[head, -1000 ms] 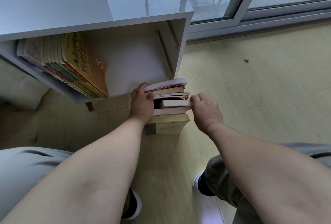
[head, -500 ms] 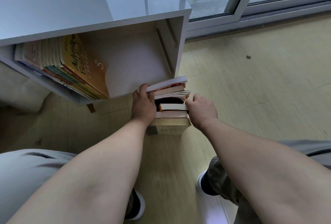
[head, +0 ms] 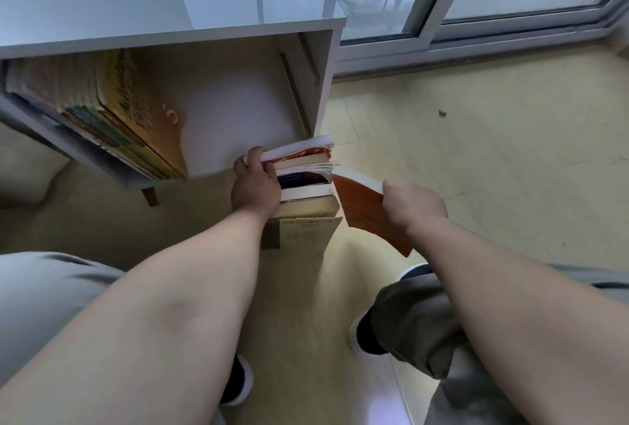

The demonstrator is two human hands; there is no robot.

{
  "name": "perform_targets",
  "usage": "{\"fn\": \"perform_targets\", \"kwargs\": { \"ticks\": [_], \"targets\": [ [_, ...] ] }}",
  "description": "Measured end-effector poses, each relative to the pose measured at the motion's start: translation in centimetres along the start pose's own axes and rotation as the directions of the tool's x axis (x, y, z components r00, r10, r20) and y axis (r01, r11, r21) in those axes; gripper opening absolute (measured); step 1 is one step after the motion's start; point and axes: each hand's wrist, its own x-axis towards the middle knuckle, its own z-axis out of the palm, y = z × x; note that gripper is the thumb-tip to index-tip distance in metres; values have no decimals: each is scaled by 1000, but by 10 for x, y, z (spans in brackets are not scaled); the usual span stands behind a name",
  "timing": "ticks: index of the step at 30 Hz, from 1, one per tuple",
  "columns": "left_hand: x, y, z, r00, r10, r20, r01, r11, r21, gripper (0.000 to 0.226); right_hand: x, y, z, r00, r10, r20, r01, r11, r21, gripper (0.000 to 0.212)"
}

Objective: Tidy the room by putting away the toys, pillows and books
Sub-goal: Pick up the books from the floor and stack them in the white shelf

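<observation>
Shelf (head: pixel 326 84): white cubby, open front.
Shelved books (head: pixel 102 101): leaning at its left side.
Book stack (head: pixel 306 183): at the cubby's right front corner, left hand (head: pixel 255 186) curled round its edge.
Orange book (head: pixel 367 217): tilted beside the stack, gripped by right hand (head: pixel 413 203).

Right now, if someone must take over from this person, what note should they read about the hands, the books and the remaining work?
The left hand grips the left side of the stack of books in front of the right end of the shelf.
The right hand holds an orange book, tilted, just right of the stack.
Done: a row of books leans in the shelf's left part.
Left: shelve the orange book and the stack; the space right of the row looks free. No toys or pillows clearly in view.
</observation>
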Motion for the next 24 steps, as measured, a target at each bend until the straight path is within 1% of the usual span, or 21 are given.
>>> {"fn": "perform_targets", "kwargs": {
  "ticks": [2,4,6,10,14,18,21,24],
  "targets": [
    [-3,-1,2,1000,-7,-3,7,1000,12,30,-13,4,-8,999,-12,-30,12,1000,-15,25],
    [-7,-2,4,1000,-6,-30,8,998,55,29,-30,6,-15,997,-46,-68,45,999,-7,16],
    [-11,-2,6,998,6,-67,1,995,103,29,-44,8,-22,992,-44,-118,47,999,26,9],
    [-14,-3,6,991,74,-114,-53,983,177,30,-64,9,-45,964,-18,-267,43,995,87,14],
    [-16,-2,4,987,122,-101,-99,972,213,33,-78,7,-63,906,-65,-418,73,997,3,19],
    [-18,-1,4,982,145,-121,-111,962,251,35,-82,9,-73,824,-120,-554,137,991,-11,21],
    [-18,0,4,979,152,-137,-112,959,259,35,-77,11,-76,780,-155,-606,182,983,-18,31],
    [-18,1,6,974,149,-169,-101,959,265,33,-73,10,-75,742,-157,-652,219,976,14,37]
  ]
}}
